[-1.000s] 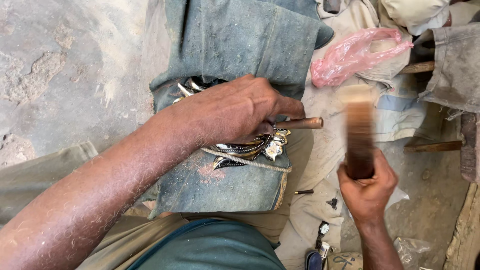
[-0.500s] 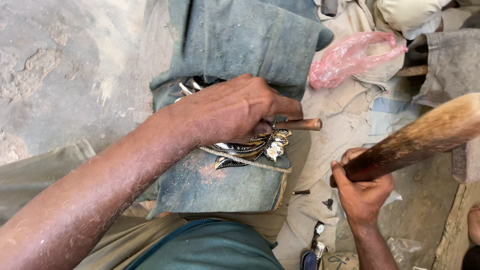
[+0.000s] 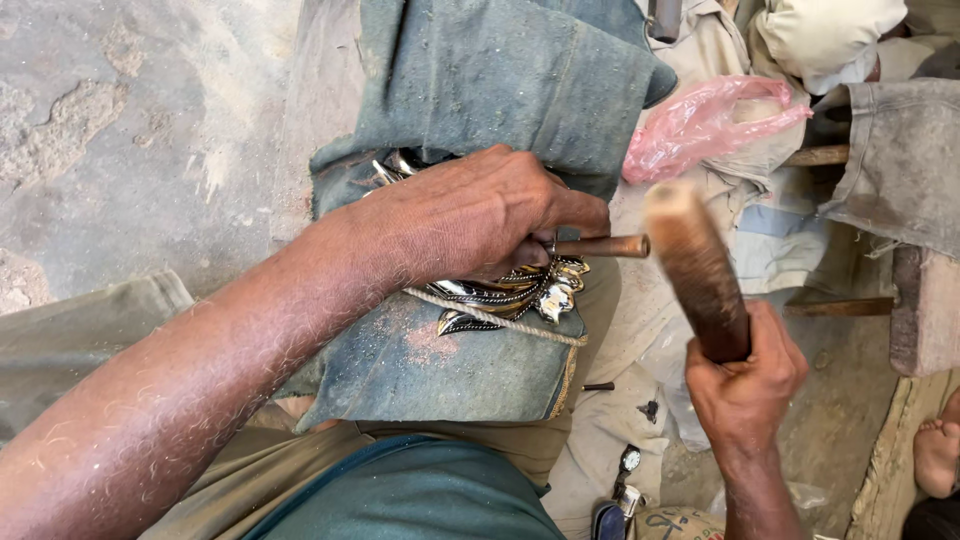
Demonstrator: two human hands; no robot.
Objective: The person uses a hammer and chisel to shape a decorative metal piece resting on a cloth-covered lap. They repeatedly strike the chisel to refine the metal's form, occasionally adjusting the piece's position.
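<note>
My left hand [image 3: 470, 215] is closed around a small metal punch [image 3: 602, 246] whose brown shaft sticks out to the right. Under the hand lies a shiny embossed metal piece [image 3: 520, 295] with dark and gold relief, resting on a folded grey-green denim pad [image 3: 450, 370]. A thin cord [image 3: 500, 318] crosses the pad just below the metal piece. My right hand [image 3: 745, 385] grips a brown horn-like mallet [image 3: 695, 265] by its lower end. The mallet's blurred upper end is just right of the punch's tip.
A pink plastic bag [image 3: 700, 120] lies at the upper right on beige cloth [image 3: 620, 420]. A small dark nail [image 3: 598, 386] sits right of the pad. Bare concrete floor [image 3: 130, 130] is on the left. Someone's bare foot [image 3: 938, 455] shows at the right edge.
The mallet swung out to the right half a second ago and has come back in toward the punch's end. My left hand and the punch have stayed in place.
</note>
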